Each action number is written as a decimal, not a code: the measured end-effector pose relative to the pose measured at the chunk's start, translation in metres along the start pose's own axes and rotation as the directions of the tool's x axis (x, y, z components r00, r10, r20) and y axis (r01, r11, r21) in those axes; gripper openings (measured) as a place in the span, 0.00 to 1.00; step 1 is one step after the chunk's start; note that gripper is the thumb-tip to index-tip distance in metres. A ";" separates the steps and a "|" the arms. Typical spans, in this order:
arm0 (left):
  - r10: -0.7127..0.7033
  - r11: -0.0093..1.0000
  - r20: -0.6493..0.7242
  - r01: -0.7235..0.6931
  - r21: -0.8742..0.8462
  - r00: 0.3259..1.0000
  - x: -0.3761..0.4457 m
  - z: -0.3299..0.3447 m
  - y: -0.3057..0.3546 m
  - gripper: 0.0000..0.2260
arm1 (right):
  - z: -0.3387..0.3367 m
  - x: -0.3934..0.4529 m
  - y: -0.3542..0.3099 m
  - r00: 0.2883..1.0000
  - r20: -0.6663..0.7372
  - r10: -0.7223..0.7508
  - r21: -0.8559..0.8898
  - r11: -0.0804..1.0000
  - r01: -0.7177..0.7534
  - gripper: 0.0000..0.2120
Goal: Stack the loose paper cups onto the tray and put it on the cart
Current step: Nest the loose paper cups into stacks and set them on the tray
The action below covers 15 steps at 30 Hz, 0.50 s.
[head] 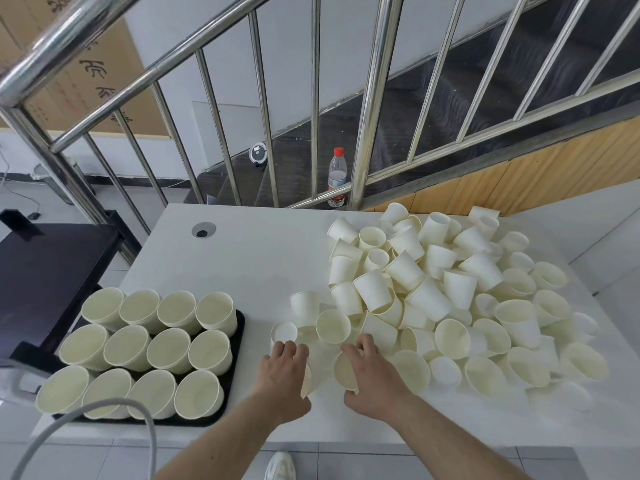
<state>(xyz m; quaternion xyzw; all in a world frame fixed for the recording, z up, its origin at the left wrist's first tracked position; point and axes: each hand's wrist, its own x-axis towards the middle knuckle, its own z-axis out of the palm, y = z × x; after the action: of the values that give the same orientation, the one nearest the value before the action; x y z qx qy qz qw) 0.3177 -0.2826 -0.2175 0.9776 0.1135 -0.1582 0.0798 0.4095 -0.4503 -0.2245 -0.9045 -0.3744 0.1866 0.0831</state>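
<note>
A black tray (239,337) sits on the white table (242,258) at the front left, filled with several upright stacks of cream paper cups (207,351). A big heap of loose paper cups (450,292) covers the right half of the table. My left hand (284,379) grips a cup (306,382) lying on its side at the heap's near left edge. My right hand (370,375) holds another cup (344,370) right beside it, its open mouth turned left. Two loose cups (332,325) stand just beyond my fingers.
A dark cart (52,271) stands left of the table. A steel stair railing (367,98) rises behind the table, with a plastic water bottle (337,174) on the steps. A grey cable (86,410) arcs over the tray's near corner. A cable hole (203,230) sits at the table's far left.
</note>
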 end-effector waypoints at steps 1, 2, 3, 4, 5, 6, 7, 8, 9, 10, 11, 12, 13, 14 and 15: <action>0.000 1.000 0.011 0.000 0.014 1.000 0.000 0.000 0.000 0.29 | 0.000 0.001 0.000 1.000 -0.002 0.005 0.002 1.000 -0.005 0.33; -0.001 1.000 0.021 0.001 0.019 1.000 0.000 0.000 0.000 0.30 | 0.000 0.001 -0.001 1.000 -0.001 0.009 0.002 1.000 -0.009 0.32; -0.003 1.000 0.028 0.003 0.021 1.000 0.000 0.000 0.001 0.31 | -0.001 0.001 -0.002 1.000 -0.001 0.013 0.000 1.000 -0.013 0.31; -0.002 1.000 0.033 0.002 0.021 0.999 0.001 0.000 0.002 0.31 | -0.001 0.002 -0.002 1.000 0.000 0.017 0.000 1.000 -0.017 0.31; -0.001 1.000 0.037 0.000 0.017 0.999 0.001 0.000 0.003 0.32 | 0.000 0.003 -0.002 1.000 0.002 0.020 0.000 1.000 -0.020 0.31; 0.002 1.000 0.038 -0.002 0.013 0.999 0.002 0.001 0.003 0.32 | 0.000 0.003 -0.002 1.000 0.004 0.022 0.002 1.000 -0.022 0.32; 0.006 1.000 0.038 -0.006 0.009 0.999 0.003 0.002 0.004 0.33 | 0.000 0.004 -0.002 1.000 0.005 0.023 0.003 1.000 -0.023 0.32; 0.010 1.000 0.035 -0.010 0.004 0.999 0.003 0.003 0.005 0.33 | 0.001 0.004 -0.001 1.000 0.007 0.024 0.003 1.000 -0.024 0.33; 0.015 1.000 0.033 -0.015 -0.003 0.999 0.004 0.003 0.005 0.33 | 0.001 0.005 -0.001 1.000 0.008 0.022 0.003 1.000 -0.022 0.35; 0.022 1.000 0.030 -0.022 -0.010 0.999 0.004 0.004 0.006 0.33 | 0.001 0.005 -0.001 1.000 0.010 0.018 0.002 1.000 -0.018 0.36; 0.031 0.999 0.027 -0.031 -0.013 0.999 0.003 0.004 0.006 0.34 | 0.001 0.006 -0.001 1.000 0.012 0.013 -0.001 1.000 -0.013 0.36; 0.041 0.999 0.023 -0.040 -0.016 0.999 0.003 0.004 0.007 0.34 | 0.001 0.005 -0.001 1.000 0.016 0.007 -0.004 1.000 -0.007 0.37; 0.048 0.999 0.019 -0.047 -0.021 0.999 0.003 0.004 0.007 0.33 | 0.001 0.005 -0.001 1.000 0.018 0.002 -0.007 1.000 -0.001 0.36; 0.051 0.998 0.015 -0.050 -0.029 0.999 0.003 0.003 0.007 0.33 | 0.001 0.005 -0.001 1.000 0.017 -0.004 -0.010 1.000 0.004 0.35; 0.052 0.998 0.012 -0.051 -0.039 0.999 0.004 0.003 0.008 0.31 | 0.001 0.005 -0.001 1.000 0.015 -0.010 -0.012 1.000 0.010 0.34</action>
<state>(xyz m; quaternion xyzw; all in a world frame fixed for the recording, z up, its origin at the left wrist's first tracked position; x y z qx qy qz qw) 0.3218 -0.2899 -0.2209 0.9774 0.0907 -0.1603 0.1035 0.4114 -0.4463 -0.2265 -0.9017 -0.3806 0.1905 0.0756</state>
